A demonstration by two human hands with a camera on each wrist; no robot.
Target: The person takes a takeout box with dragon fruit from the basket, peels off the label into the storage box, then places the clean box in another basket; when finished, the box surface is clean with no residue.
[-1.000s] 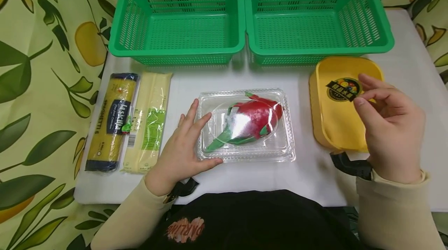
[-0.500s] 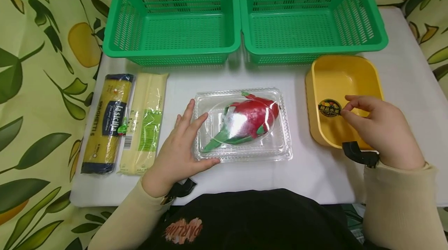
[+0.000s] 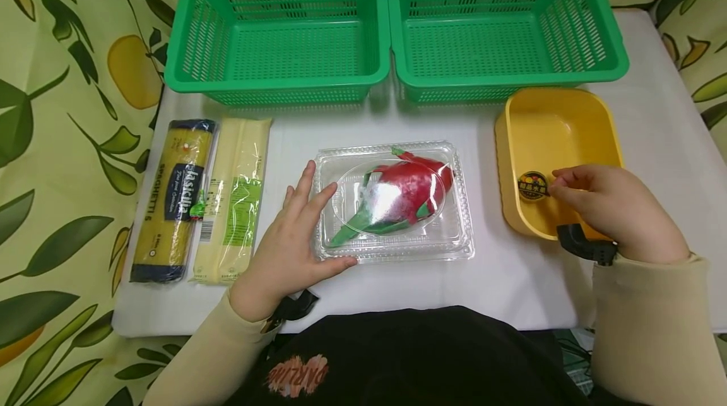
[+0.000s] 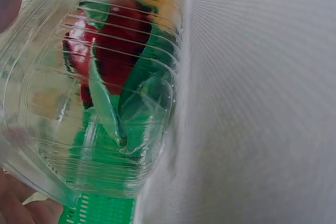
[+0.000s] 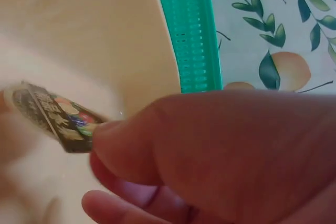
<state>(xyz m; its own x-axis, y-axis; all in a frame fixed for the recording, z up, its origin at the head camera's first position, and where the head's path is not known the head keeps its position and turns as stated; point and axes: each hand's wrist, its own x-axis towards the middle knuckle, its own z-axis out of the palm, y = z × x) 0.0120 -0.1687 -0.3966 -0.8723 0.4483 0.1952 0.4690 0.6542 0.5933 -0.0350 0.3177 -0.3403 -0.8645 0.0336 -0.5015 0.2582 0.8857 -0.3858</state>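
My right hand (image 3: 621, 210) pinches a round dark sticker (image 3: 532, 185) between thumb and forefinger, low inside the yellow plastic box (image 3: 509, 204). In the right wrist view, the sticker (image 5: 68, 121) shows printed fruit and a pointed banner end at the thumb tip. My left hand (image 3: 286, 251) lies spread with straight fingers at the left side of a clear clamshell container (image 3: 462, 248). Its fingertips rest along the lid's edge. Inside the closed container lies a red dragon fruit (image 3: 406, 188) with green leaf tips, which the left wrist view shows through the ribbed wall.
Two green plastic baskets (image 3: 284, 87) (image 3: 511, 83) stand side by side at the back. A spaghetti packet (image 3: 173, 204) and a pale noodle packet (image 3: 235, 204) lie at the left, with a small green trinket (image 3: 197, 207) between them. White cloth (image 3: 397, 292) covers the table.
My right hand has gone down into the yellow box with the sticker, which now looks smaller and lower. The left hand has stayed at the container. The head view has shifted slightly.
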